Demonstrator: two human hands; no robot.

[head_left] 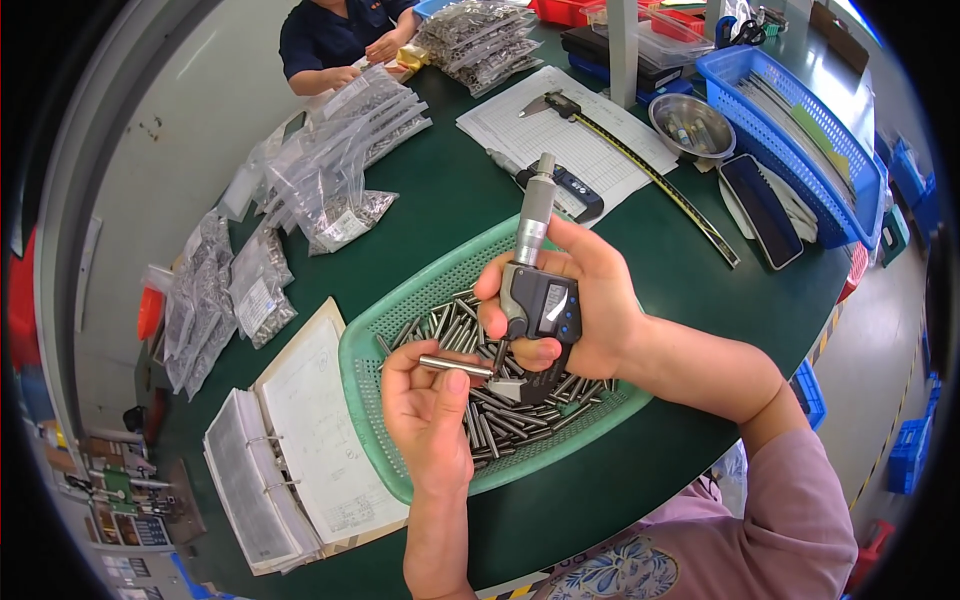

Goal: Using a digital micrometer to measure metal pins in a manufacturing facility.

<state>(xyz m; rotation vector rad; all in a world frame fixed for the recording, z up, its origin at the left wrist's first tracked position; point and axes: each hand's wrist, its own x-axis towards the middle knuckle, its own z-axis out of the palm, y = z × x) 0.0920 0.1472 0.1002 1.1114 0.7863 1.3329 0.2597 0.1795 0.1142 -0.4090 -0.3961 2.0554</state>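
Pin [440, 364] pinched in the left grip [430, 415], thumb over it and fingers beneath, its long axis pointing rightward out of that grip. And just beyond the pin's far end sits the lower end of the micrometer [556, 308], its length running roughly across the pin's; whether they touch, I can't tell! Right grip [600, 300] is wrapped round the micrometer from the right, thumb up by the barrel, forearm slanting in from lower right. Left palm's turned up, above the rim of the green basket [356, 400].
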